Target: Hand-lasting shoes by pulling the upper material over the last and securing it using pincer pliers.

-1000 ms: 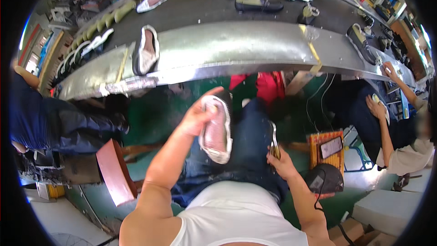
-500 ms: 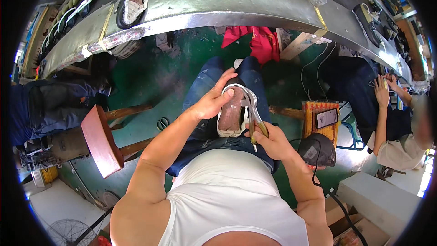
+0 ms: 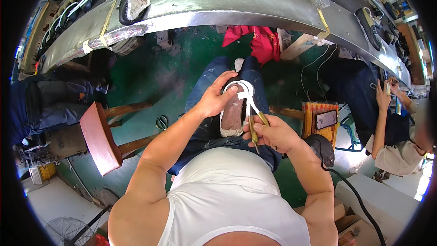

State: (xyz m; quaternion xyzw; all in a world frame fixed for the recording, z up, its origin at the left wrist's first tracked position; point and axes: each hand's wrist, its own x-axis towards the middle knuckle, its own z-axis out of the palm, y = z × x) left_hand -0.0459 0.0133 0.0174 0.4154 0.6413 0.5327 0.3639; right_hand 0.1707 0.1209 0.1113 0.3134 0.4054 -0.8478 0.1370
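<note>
Left hand (image 3: pixel 215 100) clasps the shoe (image 3: pixel 232 113) and right hand (image 3: pixel 274 134) grips the pincers (image 3: pixel 251 123), whose head I see remotely over the shoe's opening.

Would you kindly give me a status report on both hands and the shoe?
Left hand gripping shoe at its far end. Right hand holding pincers, head over shoe's opening. No obstruction visible.

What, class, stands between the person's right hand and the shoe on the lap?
Only the pliers, held in the right hand itself, reaching to the right edge of the shoe. Nothing else visible stands between them: the left hand holds the shoe's opposite side.
</note>
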